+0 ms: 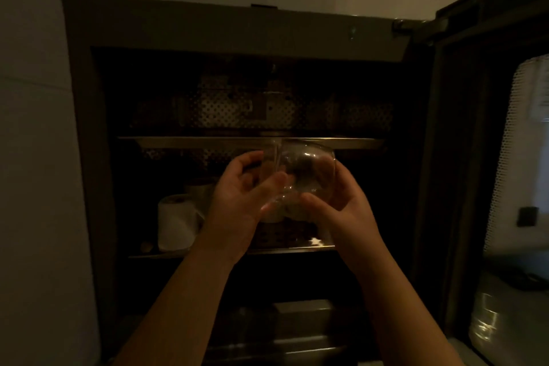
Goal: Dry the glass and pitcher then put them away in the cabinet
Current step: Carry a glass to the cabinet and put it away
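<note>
A clear round glass vessel (pixel 303 171), probably the pitcher, is held up in front of the open cabinet (pixel 83 128), level with its upper shelf (pixel 178 142). My left hand (pixel 240 202) curls round its left side, thumb across the front. My right hand (pixel 341 208) cups its right side and bottom, fingers wrapped behind. The scene is dim and the glass edges are hard to make out. I cannot pick out a separate drinking glass.
The cabinet door (pixel 475 98) stands open at the right. On the lower shelf (pixel 208 252) sit white paper rolls (pixel 175 223) at the left. A perforated back panel (pixel 225 110) lines the cabinet. A shiny object (pixel 490 324) lies on the counter at the lower right.
</note>
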`<action>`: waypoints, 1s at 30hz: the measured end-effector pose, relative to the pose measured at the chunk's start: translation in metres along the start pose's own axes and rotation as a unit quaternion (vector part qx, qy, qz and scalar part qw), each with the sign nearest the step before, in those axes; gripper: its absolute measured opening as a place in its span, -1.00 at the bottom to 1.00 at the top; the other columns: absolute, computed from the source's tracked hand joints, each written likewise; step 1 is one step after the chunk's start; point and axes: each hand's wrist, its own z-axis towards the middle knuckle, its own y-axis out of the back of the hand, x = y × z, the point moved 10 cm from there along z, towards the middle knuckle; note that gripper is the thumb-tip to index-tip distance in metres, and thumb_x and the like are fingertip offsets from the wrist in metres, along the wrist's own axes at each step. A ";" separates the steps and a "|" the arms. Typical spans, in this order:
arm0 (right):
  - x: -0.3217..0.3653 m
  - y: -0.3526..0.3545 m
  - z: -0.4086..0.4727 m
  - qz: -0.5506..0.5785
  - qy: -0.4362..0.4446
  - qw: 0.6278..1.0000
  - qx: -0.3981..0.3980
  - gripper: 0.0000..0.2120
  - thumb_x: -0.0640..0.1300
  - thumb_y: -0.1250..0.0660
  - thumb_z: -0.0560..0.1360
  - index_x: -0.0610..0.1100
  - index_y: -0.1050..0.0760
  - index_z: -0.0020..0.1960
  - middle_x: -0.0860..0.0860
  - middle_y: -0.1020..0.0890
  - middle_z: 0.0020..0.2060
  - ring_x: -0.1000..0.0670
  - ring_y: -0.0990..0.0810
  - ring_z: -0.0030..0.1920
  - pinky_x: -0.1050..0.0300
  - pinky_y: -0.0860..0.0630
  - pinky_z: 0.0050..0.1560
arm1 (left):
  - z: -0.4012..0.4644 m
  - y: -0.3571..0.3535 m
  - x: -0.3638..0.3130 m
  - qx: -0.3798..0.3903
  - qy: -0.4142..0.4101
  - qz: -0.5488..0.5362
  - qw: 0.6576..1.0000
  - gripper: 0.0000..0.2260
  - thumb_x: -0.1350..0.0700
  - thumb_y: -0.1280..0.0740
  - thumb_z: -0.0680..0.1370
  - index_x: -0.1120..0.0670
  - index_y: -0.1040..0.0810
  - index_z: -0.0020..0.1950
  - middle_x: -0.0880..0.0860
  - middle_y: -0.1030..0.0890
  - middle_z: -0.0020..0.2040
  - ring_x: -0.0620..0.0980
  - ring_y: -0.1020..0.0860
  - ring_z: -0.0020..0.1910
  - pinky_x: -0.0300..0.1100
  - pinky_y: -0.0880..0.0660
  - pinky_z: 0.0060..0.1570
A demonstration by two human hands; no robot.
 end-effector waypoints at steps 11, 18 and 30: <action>0.090 0.048 0.029 -0.415 0.240 0.857 -0.187 -0.38 0.04 -0.39 0.35 -0.11 -0.38 0.37 -0.05 -0.43 0.29 -0.02 -0.47 0.25 0.10 -0.53 0.18 | 0.051 -0.079 -0.058 -0.009 -0.199 0.157 0.967 -0.33 0.10 -0.59 0.29 -0.02 -0.40 0.34 -0.08 -0.51 0.19 -0.20 -0.55 0.13 -0.31 -0.56 0.02; 0.074 0.074 0.048 -0.354 0.212 0.880 -0.237 -0.41 -0.04 -0.44 0.38 -0.15 -0.37 0.35 -0.02 -0.48 0.22 0.06 -0.52 0.19 0.00 -0.56 0.12 | 0.070 -0.087 -0.040 -0.001 -0.227 0.102 0.969 -0.17 0.23 -0.55 0.34 -0.14 -0.19 0.45 -0.01 -0.41 0.30 -0.05 -0.50 0.27 0.00 -0.53 0.20; 0.050 0.093 0.076 -0.348 0.151 0.892 -0.245 -0.43 -0.10 -0.44 0.43 -0.15 -0.36 0.38 -0.03 -0.55 0.20 0.06 -0.54 0.18 0.04 -0.55 0.17 | 0.093 -0.099 -0.030 -0.053 -0.279 0.192 0.939 -0.48 0.18 -0.53 0.38 0.07 -0.48 0.31 -0.03 -0.51 0.21 -0.13 -0.53 0.20 -0.13 -0.57 0.13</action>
